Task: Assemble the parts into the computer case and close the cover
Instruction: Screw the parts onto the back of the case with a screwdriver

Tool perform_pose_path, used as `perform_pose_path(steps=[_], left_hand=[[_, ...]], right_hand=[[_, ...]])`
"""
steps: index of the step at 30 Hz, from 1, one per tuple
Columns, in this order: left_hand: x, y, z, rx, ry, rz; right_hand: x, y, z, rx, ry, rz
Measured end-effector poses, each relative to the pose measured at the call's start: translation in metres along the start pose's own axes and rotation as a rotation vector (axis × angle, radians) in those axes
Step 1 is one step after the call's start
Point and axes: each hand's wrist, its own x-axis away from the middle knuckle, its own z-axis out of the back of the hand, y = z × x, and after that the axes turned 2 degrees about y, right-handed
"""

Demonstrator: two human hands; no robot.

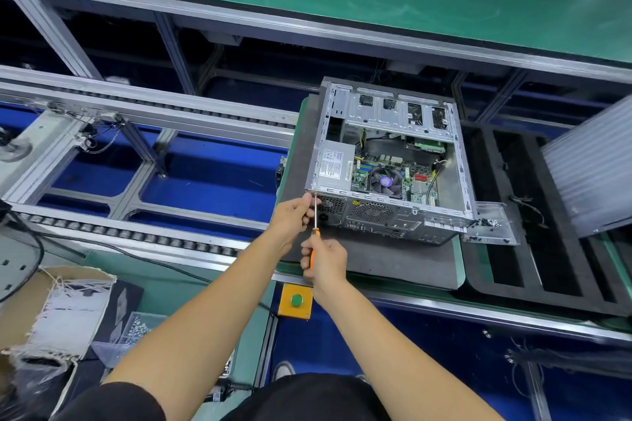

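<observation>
The computer case (386, 161) lies open on its side on a dark foam mat (376, 260), its motherboard, fan and power supply exposed. At the case's near left corner, the tip of an orange-handled screwdriver (315, 222) meets a screw. The right hand (325, 261) is curled round the handle, just in front of the case; the left hand (294, 219) pinches the shaft near the tip. A clear tray of screws (492, 224) sits against the case's near right corner. A yellow box with a green button (295, 301) lies in front of the mat.

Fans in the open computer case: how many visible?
2: a dark round CPU cooler fan on the green motherboard, and a fan behind the round perforated grille on the rear panel. Others may be hidden.
</observation>
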Motion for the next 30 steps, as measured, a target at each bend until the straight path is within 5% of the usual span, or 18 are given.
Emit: perform_pose_path(steps=[30], left_hand=[[-0.002,-0.024,0.016,0.121,0.070,0.057]], right_hand=[[0.008,-0.005,-0.003,-0.096,-0.059,-0.156]])
